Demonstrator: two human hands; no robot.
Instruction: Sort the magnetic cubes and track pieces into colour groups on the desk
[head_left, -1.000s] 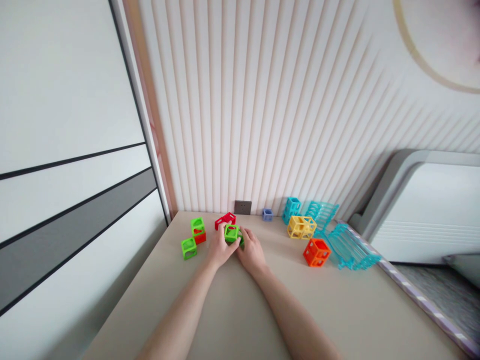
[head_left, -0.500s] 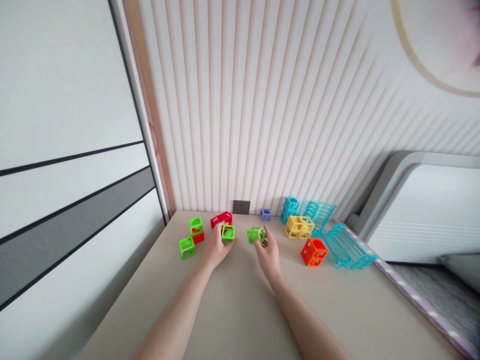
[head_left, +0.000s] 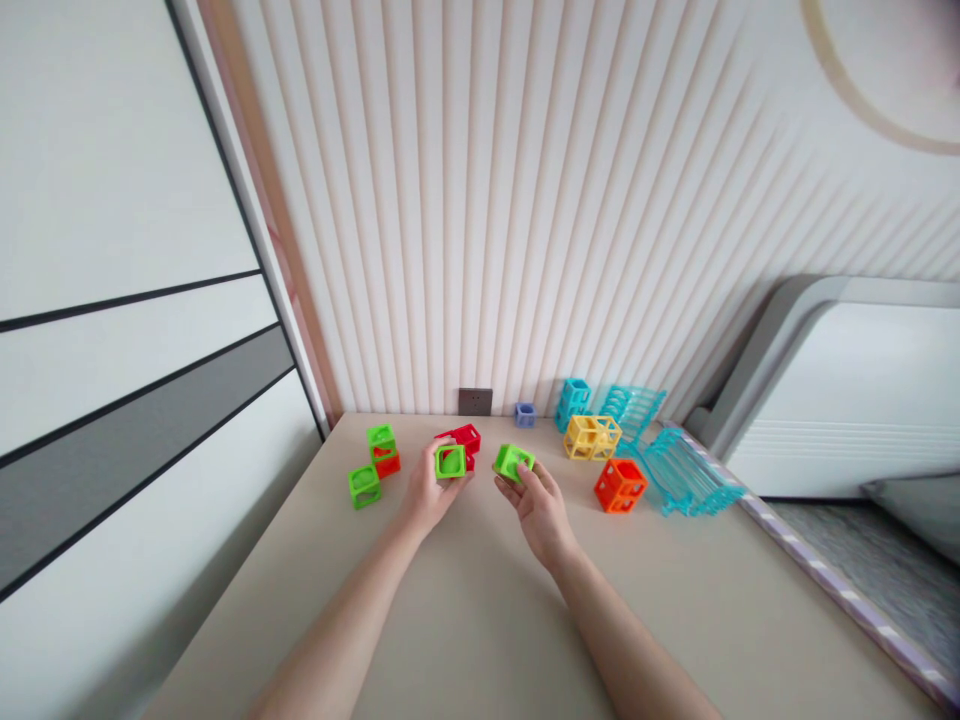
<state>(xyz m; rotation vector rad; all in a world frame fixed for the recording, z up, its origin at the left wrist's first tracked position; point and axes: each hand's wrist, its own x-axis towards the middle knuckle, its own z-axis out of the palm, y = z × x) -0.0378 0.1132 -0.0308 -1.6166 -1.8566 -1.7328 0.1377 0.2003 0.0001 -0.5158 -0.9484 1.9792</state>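
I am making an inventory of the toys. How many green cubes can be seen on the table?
4. One in the left hand, green cube; one in the right hand, cube; one stacked on a red cube; one alone at far left. None seems hidden.

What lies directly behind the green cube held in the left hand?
A red block shows behind the green cube in the left hand; cube and fingers cover its lower part.

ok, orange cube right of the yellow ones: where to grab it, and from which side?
Take the orange cube from above, pinching two opposite vertical faces. It is an open frame sitting flat on the table, so the edge bars give purchase. Come from the near-left: turquoise racks crowd its right, yellow cubes sit behind.
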